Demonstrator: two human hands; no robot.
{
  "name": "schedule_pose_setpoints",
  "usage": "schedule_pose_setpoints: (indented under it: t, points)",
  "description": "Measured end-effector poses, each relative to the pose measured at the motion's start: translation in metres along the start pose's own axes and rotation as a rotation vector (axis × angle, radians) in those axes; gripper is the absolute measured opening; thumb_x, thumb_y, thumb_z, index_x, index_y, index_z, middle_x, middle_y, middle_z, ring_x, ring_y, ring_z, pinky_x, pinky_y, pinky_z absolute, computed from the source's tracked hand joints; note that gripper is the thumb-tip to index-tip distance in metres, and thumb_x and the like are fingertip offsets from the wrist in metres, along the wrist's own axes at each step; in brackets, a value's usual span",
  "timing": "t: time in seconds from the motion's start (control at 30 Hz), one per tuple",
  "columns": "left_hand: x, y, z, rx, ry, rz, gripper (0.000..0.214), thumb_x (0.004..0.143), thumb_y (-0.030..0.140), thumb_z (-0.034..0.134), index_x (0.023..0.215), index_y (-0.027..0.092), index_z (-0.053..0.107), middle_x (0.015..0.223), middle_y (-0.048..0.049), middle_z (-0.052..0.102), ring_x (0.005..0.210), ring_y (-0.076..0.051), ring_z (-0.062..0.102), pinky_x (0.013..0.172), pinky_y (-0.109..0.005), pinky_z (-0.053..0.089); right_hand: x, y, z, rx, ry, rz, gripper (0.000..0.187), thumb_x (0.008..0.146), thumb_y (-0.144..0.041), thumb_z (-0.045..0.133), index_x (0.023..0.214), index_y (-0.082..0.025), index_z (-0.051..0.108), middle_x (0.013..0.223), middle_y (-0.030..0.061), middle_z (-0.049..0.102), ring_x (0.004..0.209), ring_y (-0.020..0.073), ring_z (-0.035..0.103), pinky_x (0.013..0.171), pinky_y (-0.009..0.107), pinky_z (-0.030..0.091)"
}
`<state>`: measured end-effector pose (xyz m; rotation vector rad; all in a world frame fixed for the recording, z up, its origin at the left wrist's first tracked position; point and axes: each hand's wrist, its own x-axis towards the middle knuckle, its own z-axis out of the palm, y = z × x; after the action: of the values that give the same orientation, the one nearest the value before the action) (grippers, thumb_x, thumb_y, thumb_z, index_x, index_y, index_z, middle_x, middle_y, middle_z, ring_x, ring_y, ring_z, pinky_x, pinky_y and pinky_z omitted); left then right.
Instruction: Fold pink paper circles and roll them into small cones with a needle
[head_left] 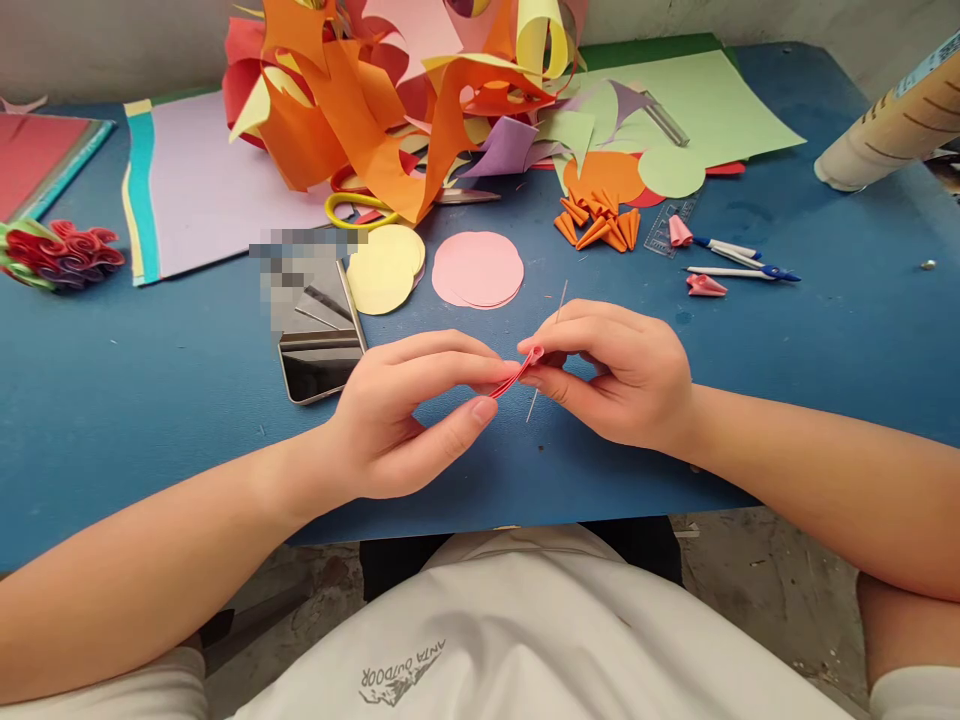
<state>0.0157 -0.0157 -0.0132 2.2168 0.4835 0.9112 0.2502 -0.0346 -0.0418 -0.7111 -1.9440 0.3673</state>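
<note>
Over the front of the blue table (135,390), my left hand (405,415) pinches the lower end of a curled pink paper strip (517,370) between thumb and fingers. My right hand (622,375) is closed on the strip's upper end and on a thin stick (546,350) that pokes out above and below the fingers. The strip seems to curl around the stick. Both hands meet at the strip, a little above the tabletop.
Behind the hands lie pink paper circles (478,269), yellow circles (385,268), a phone (319,345), small orange cones (600,225), two pink cones (705,285), pens (742,260) and a ruler. A heap of cut coloured paper (390,90) and scissors sit further back. Paper roses (56,255) lie far left.
</note>
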Motion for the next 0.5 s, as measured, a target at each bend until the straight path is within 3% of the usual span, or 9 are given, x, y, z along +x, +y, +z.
schedule_pose_setpoints:
  t: [0.23, 0.5]
  points:
    - [0.0015, -0.0037, 0.0021, -0.058, 0.007, -0.044, 0.023, 0.091, 0.017, 0.067, 0.111, 0.025, 0.076, 0.099, -0.0074, 0.079, 0.087, -0.02, 0.076, 0.078, -0.031, 0.067, -0.0013, -0.002, 0.003, 0.124, 0.029, 0.075, 0.005, 0.093, -0.018, 0.072, 0.096, -0.02, 0.07, 0.082, 0.003, 0.075, 0.07, 0.013, 0.069, 0.063, 0.024, 0.061]
    - [0.0006, -0.0061, 0.0026, -0.092, 0.01, -0.032, 0.029, 0.09, 0.017, 0.073, 0.117, 0.026, 0.077, 0.099, -0.007, 0.08, 0.087, -0.019, 0.077, 0.079, -0.031, 0.067, -0.002, -0.0009, 0.0025, 0.123, -0.011, 0.038, 0.016, 0.091, -0.019, 0.075, 0.105, -0.018, 0.069, 0.086, 0.0044, 0.074, 0.071, 0.0121, 0.07, 0.064, 0.023, 0.061]
